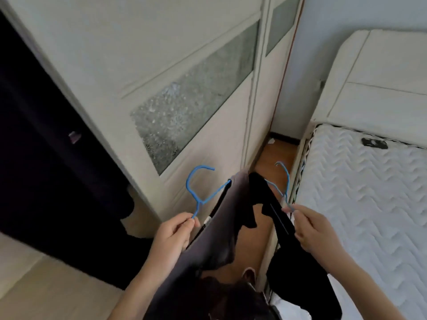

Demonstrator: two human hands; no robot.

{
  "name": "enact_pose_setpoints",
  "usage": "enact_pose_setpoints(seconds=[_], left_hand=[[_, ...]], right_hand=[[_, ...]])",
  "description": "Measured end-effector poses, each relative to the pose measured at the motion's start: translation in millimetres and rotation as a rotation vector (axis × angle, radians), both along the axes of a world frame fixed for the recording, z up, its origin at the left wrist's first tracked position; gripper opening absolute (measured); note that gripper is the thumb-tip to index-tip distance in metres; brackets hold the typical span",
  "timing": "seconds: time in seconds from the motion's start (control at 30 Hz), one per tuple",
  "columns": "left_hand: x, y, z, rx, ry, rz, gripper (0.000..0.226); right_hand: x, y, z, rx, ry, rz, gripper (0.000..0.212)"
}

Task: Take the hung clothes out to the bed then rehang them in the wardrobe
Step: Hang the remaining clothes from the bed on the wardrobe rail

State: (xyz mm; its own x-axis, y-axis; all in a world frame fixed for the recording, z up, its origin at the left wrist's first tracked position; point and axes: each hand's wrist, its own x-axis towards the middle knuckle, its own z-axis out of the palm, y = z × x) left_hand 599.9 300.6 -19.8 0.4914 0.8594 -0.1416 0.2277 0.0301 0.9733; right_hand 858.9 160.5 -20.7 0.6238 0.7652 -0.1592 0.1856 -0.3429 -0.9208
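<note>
Two hands pinching: left hand (pixel 172 232) grey garment's hanger (pixel 196 192), right hand (pixel 312 229) black garment's hanger (pixel 286 181)

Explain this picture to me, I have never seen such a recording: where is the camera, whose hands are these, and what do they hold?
There is no machine here. The one picture comes from a wide-angle camera worn on a person's head, looking forward and down at their own bare hands.

The left hand pinches a blue hanger that carries a grey garment. The right hand pinches a second blue hanger with a black garment.

On the left stands the wardrobe door with its frosted glass panel, and beside it the dark wardrobe opening. On the right is the bed, a bare quilted mattress. A strip of wooden floor runs between them.
</note>
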Motion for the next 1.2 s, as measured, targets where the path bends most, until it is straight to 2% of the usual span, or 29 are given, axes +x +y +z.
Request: enact_pose_setpoints(seconds=[0.13,0.23,0.37,0.6,0.67,0.77,0.9,1.03,1.2], left_hand=[[-48.9,-23.5,-17.8,-0.143,0.034,0.104,0.024],[-83.7,-41.2,-37.5,-0.242,0.094,0.201,0.026],[-118.3,-68.8,-52.5,-0.355,0.150,0.405,0.025],[-140.6,-110.4,-58.0,-0.466,0.205,0.727,0.028],[-143.1,-125.8,-56.4,-0.470,0.173,0.844,0.023],[-146.6,-149.6,-51.0,-0.447,-0.005,1.093,0.013],[-162.3,-169.9,-38.2,-0.385,-0.017,1.359,0.023],[-207.0,-183.4,-31.1,-0.328,-0.017,1.532,0.026],[-265.4,-182.8,-2.4,-0.278,-0.171,1.473,0.048]], right_hand=[[-26.9,25.8,-17.0,-0.174,0.040,0.308,0.021],[-18.0,39.8,-25.7,-0.275,0.110,0.486,0.031],[-23.3,69.4,-37.3,-0.477,0.250,0.731,0.033],[-90.2,133.5,-70.9,-0.608,0.261,1.133,0.034],[-111.4,146.2,-76.9,-0.615,0.262,1.249,0.033],[-146.5,158.7,-79.1,-0.642,0.257,1.386,0.032],[-202.0,165.7,-69.8,-0.725,0.283,1.435,0.035],[-258.7,168.0,-61.7,-0.613,0.269,1.467,0.034],[-330.8,169.8,-27.1,-0.393,0.390,1.355,0.031]])
